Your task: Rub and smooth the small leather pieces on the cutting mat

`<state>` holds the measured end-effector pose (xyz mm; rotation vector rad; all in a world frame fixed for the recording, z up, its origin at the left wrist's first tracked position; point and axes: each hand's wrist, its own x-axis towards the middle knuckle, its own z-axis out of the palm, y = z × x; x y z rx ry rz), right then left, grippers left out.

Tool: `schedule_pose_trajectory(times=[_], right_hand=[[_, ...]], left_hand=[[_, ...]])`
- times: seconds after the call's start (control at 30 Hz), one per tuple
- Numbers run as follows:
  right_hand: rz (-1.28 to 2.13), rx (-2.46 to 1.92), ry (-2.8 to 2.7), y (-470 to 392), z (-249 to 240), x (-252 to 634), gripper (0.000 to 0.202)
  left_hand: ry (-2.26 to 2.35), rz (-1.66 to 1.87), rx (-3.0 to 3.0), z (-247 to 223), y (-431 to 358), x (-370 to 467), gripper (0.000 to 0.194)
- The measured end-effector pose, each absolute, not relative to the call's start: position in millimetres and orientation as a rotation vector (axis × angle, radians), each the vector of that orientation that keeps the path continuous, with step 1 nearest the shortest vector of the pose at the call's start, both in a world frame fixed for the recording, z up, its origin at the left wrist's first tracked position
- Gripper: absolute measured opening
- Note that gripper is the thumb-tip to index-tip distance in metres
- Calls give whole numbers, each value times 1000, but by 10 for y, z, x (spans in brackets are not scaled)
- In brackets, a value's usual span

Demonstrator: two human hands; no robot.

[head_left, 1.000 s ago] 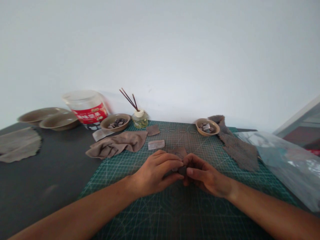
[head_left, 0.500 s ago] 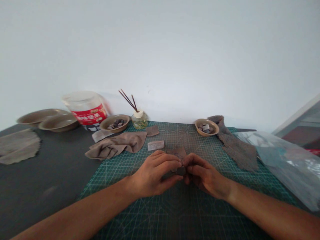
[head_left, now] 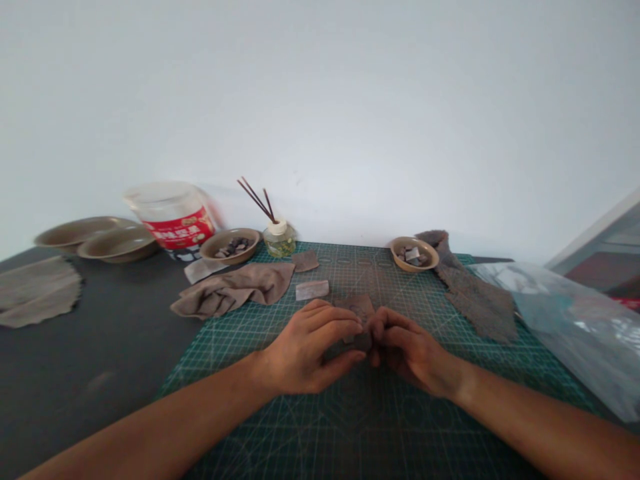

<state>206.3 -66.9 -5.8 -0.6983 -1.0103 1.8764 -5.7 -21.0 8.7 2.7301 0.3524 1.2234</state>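
My left hand [head_left: 313,347] curls its fingers and thumb around the near part of a dark grey-brown block [head_left: 361,341] low over the mat. A flat brownish square piece [head_left: 361,305] shows just behind it, partly covered by my fingers. At the block's right edge is my right hand [head_left: 407,350], its fingertips pinched together; what they hold, if anything, is too small and dim to tell. Behind my left hand a pale, rectangular block [head_left: 312,290] lies on the green cutting mat [head_left: 280,440]. A small brown square [head_left: 305,261] lies farther back.
A crumpled brown cloth [head_left: 235,290] and a bowl of small stones [head_left: 231,247] lie left, near a reed diffuser [head_left: 279,240] and plastic tub [head_left: 173,220]. On the right are another bowl of pieces [head_left: 414,255], a grey cloth [head_left: 480,307] and a clear plastic bag [head_left: 585,327].
My right fingertips have drawn slightly to the right, so more of the block and the flat piece behind it shows. My left hand stays nearly still.
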Motion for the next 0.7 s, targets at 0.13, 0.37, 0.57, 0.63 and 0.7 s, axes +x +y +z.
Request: schedule_pose_trajectory(times=[0.13,0.37,0.57,0.63,0.7], right_hand=[[1890,-669,-1002,-673,-47,2058,6],[1888,-670,-1003,-687,-39,2048,19],[1885,-689,-1031,-688,-49,2052,26],[1881,-701,-1040,-687,-55,2056,26],[1886,-695,-1060,-685,-63,2061,24]], left_hand=[[292,1207,2748,109,-218,-55,32],[152,1156,2874,122,-266,-24,29],[155,1143,2927,124,-285,-20,27],[154,1142,2923,122,-281,-23,27],[148,1143,2916,116,-273,-27,27]])
